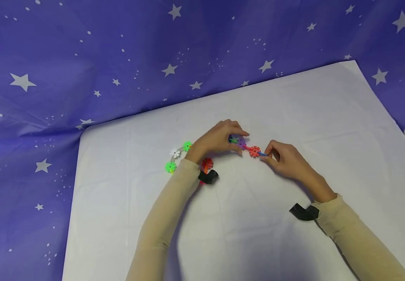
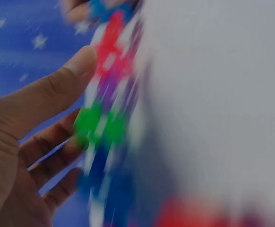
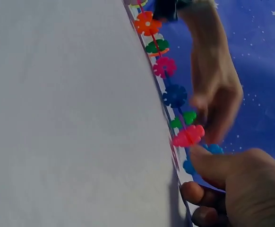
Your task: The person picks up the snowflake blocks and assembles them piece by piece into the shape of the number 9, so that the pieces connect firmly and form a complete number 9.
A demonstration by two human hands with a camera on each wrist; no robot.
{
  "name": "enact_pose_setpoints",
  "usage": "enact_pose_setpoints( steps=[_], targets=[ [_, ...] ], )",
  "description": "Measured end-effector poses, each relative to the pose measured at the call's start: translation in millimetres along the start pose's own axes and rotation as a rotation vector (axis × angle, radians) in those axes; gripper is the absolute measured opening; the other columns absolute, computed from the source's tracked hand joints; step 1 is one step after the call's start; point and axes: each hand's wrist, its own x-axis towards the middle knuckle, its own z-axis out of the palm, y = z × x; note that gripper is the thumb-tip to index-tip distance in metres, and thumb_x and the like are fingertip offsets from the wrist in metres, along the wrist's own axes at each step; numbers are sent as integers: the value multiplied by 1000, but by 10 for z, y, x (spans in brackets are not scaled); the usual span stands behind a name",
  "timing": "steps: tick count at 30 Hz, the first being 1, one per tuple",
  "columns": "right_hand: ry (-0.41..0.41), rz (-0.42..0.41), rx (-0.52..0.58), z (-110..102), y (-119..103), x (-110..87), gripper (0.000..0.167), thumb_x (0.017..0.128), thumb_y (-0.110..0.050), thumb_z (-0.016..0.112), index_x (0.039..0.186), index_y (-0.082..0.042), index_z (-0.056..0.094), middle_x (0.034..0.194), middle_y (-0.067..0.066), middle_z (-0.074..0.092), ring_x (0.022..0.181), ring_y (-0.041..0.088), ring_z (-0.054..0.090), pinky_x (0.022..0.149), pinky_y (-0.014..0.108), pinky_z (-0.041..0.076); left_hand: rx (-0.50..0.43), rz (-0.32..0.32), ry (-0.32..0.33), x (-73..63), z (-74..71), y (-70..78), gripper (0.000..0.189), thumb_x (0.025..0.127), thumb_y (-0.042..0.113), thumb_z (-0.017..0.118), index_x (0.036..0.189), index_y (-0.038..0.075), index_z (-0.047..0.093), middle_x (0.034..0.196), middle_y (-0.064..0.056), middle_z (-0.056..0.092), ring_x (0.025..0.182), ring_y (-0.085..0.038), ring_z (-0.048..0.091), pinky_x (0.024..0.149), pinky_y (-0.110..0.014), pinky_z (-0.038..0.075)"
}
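Observation:
A chain of flower-shaped interlocking plastic discs runs across the white table. At its right end is a blue disc (image 3: 189, 166), which my right hand (image 1: 288, 160) pinches between thumb and fingers. Beside it comes a pink-red disc (image 1: 255, 151), then a purple-looking one (image 1: 241, 143) and a green disc (image 2: 102, 126). My left hand (image 1: 220, 136) arches over the chain, thumb and fingers spread on either side of it. In the left wrist view, the thumb (image 2: 78, 66) lies at the pink disc's edge. The left forearm hides the chain's middle.
The chain's far part curves left on the white tabletop (image 1: 125, 218), with green (image 1: 170, 167) and white (image 1: 175, 152) discs showing. A red disc (image 1: 207, 163) lies by the left wrist's black strap (image 1: 208, 177). Purple star-printed cloth (image 1: 118, 47) hangs behind the table.

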Motion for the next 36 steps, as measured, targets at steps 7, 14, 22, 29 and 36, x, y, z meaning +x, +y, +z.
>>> enact_pose_setpoints(
  steps=[7,14,22,29,36],
  targets=[
    [-95,-25,-12,2,-14,3,50,79,-19,83,123,-11,60,101,-2,56,64,4,40,57,22,36,-90,-249,138,-1033,-360,-475,58,76,27,85,128,11,66,121,-11,62,112,-26,53,103,-44,41],
    [-133,-45,12,18,-69,18,46,83,-17,78,126,-11,62,93,-3,56,68,7,44,60,22,37,-188,-458,104,-1635,-416,-693,64,78,23,84,135,9,59,111,-11,62,90,-23,57,83,-37,47],
    [-189,-93,127,30,-173,14,18,84,-8,76,95,-21,68,79,-13,56,60,3,43,55,18,37,-196,-411,301,-1500,-344,-696,49,87,24,76,130,7,62,121,-12,62,100,-26,60,90,-38,50],
    [-243,-76,118,12,-297,-1,15,87,-10,74,99,-18,68,73,-11,55,59,3,43,54,20,39,-188,-529,195,-1608,-375,-620,53,87,32,75,133,10,59,98,-8,64,82,-22,56,76,-34,45],
    [-386,-109,218,12,-418,-7,15,89,-10,71,101,-19,72,82,-9,63,64,3,46,56,19,40,-254,-414,290,-1549,-316,-682,54,90,28,72,137,7,55,121,-12,61,107,-26,59,95,-39,48]
  ],
)
